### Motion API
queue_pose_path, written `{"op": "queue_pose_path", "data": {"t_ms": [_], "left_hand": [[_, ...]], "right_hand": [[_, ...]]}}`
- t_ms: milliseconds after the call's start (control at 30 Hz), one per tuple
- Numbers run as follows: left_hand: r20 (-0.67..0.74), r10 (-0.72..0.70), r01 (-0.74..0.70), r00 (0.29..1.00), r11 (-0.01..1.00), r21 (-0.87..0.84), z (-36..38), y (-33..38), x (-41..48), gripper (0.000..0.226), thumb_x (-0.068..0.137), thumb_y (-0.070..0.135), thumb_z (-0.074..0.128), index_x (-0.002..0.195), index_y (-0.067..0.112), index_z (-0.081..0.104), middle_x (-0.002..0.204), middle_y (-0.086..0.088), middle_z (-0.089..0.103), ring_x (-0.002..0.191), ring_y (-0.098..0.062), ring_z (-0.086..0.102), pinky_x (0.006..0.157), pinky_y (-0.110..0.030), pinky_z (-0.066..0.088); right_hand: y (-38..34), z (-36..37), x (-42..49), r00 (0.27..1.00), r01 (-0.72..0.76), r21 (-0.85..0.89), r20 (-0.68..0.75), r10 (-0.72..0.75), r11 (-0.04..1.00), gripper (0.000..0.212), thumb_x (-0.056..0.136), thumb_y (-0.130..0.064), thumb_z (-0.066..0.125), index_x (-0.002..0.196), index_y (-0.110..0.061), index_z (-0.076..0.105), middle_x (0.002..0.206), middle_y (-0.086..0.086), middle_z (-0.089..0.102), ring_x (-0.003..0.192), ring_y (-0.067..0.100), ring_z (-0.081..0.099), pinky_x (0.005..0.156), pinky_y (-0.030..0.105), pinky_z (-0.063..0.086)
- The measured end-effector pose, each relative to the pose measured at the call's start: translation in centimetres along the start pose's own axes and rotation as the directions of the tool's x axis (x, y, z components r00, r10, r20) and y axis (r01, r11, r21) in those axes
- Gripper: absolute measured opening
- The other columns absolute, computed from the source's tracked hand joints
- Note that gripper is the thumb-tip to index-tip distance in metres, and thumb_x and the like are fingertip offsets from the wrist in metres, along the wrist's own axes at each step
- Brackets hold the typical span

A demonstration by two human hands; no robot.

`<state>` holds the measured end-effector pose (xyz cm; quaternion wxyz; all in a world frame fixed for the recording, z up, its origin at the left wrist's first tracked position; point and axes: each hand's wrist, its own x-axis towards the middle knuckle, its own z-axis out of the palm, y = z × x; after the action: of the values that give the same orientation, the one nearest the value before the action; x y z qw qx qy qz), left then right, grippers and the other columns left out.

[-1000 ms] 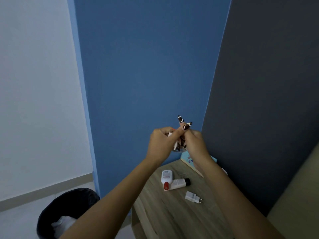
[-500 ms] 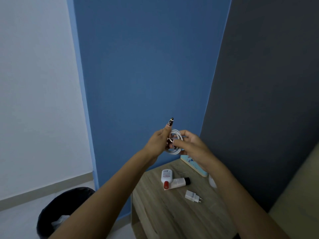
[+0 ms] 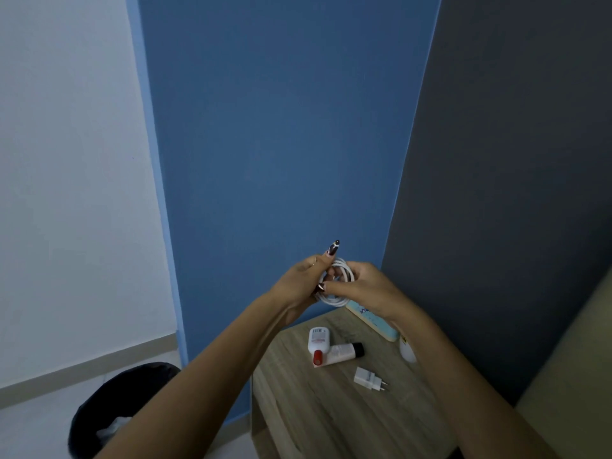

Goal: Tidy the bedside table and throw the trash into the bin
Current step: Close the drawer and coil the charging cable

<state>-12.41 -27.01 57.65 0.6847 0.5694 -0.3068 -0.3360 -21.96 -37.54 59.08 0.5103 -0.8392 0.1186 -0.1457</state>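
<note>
A coiled white cable (image 3: 341, 279) is held up in the air above the far edge of the wooden bedside table (image 3: 331, 419). My left hand (image 3: 303, 281) grips the coil's left side, with the forefinger sticking up. My right hand (image 3: 364, 283) pinches its right side. On the table lie a white bottle with a red cap (image 3: 318, 342), a white tube with a black cap (image 3: 342, 352) and a white charger plug (image 3: 369, 380). The black bin (image 3: 109, 405), lined with a black bag, stands on the floor to the table's left, white trash showing inside.
A light blue box (image 3: 372, 318) leans by the dark wall at the table's back, partly behind my right wrist. A small white object (image 3: 407, 351) lies beside my right forearm. Blue wall rises behind the table; a beige surface (image 3: 569, 369) lies at the right.
My hands have dropped slightly and pulled apart, so the white cable coil now shows between them. My right hand's fingers, raised a second ago, have folded down onto the coil.
</note>
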Motion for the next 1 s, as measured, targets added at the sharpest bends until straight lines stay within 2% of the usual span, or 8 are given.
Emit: {"op": "queue_pose_path", "data": {"t_ms": [167,300,433,500,600,667,767,1000], "left_hand": [[0.012,-0.006,0.006,1.000,1.000,0.008,0.0,0.2,0.0,0.031,0.096,0.037,0.049,0.075,0.016,0.055,0.069,0.001,0.056,0.055,-0.006,0.054,0.056,-0.017,0.048],[0.009,-0.004,0.004,1.000,1.000,0.027,-0.3,0.3,0.1,0.031,0.095,0.040,0.051,0.074,0.016,0.055,0.070,0.000,0.056,0.062,-0.010,0.052,0.063,-0.022,0.045],[0.012,0.034,-0.034,0.999,0.998,0.057,-0.7,0.6,0.1,0.024,0.095,0.032,0.053,0.081,0.014,0.060,0.075,-0.001,0.061,0.067,-0.011,0.058,0.068,-0.022,0.050],[0.033,0.077,-0.080,0.997,0.989,0.127,-1.1,0.9,-0.2,0.021,0.094,0.028,0.055,0.084,0.012,0.063,0.079,-0.002,0.063,0.074,-0.013,0.060,0.074,-0.023,0.052],[0.112,0.143,-0.169,0.983,0.945,0.281,-1.8,1.4,-0.8,0.017,0.093,0.023,0.058,0.096,0.009,0.067,0.093,-0.006,0.066,0.085,-0.015,0.063,0.086,-0.030,0.054],[0.125,0.206,-0.238,0.971,0.902,0.361,-1.8,1.3,-0.9,0.017,0.093,0.019,0.058,0.100,0.006,0.067,0.094,-0.009,0.063,0.082,-0.016,0.061,0.083,-0.031,0.054],[0.090,0.310,-0.316,0.947,0.838,0.445,-1.5,1.0,-0.6,0.012,0.094,0.015,0.056,0.096,0.010,0.066,0.087,-0.007,0.062,0.077,-0.015,0.059,0.074,-0.029,0.049],[0.031,0.348,-0.319,0.937,0.817,0.479,-1.2,0.3,-0.3,0.014,0.096,0.013,0.052,0.098,0.006,0.063,0.078,0.000,0.067,0.072,-0.006,0.061,0.071,-0.020,0.048]], "right_hand": [[0.4,0.3,0.2,0.999,-0.005,-0.025,-0.041,0.004,1.000,0.019,0.077,-0.016,0.072,0.089,-0.002,0.068,0.074,0.002,0.068,0.070,0.008,0.063,0.067,0.025,0.048],[0.7,0.2,0.4,0.999,0.012,0.001,-0.040,-0.012,1.000,0.019,0.082,-0.018,0.067,0.092,-0.003,0.070,0.093,0.020,0.072,0.083,0.023,0.068,0.079,0.038,0.052],[0.9,-0.3,0.6,0.999,0.007,0.039,-0.047,-0.005,0.999,0.013,0.084,-0.017,0.069,0.093,-0.009,0.073,0.095,0.014,0.075,0.097,0.029,0.070,0.093,0.046,0.051],[1.0,-0.3,0.5,0.997,0.021,0.042,-0.074,-0.018,0.999,0.012,0.082,-0.012,0.068,0.094,-0.012,0.072,0.092,0.011,0.075,0.092,0.026,0.071,0.091,0.045,0.054],[1.4,-0.4,0.5,0.986,0.055,0.025,-0.159,-0.050,0.998,0.011,0.082,-0.016,0.066,0.091,-0.021,0.070,0.073,0.003,0.073,0.071,0.019,0.066,0.071,0.041,0.052],[1.6,-0.3,0.6,0.979,0.064,0.023,-0.198,-0.058,0.998,0.007,0.085,-0.020,0.065,0.089,-0.024,0.069,0.065,0.000,0.070,0.064,0.016,0.064,0.067,0.039,0.050],[1.9,0.3,0.6,0.972,0.086,0.037,-0.223,-0.075,0.996,0.010,0.091,-0.019,0.059,0.094,-0.022,0.069,0.070,0.006,0.073,0.068,0.020,0.070,0.071,0.041,0.056],[2.2,0.6,0.8,0.977,0.059,0.007,-0.207,-0.057,0.998,0.021,0.096,-0.023,0.051,0.092,-0.016,0.071,0.086,0.012,0.073,0.076,0.017,0.068,0.064,0.031,0.056]]}}
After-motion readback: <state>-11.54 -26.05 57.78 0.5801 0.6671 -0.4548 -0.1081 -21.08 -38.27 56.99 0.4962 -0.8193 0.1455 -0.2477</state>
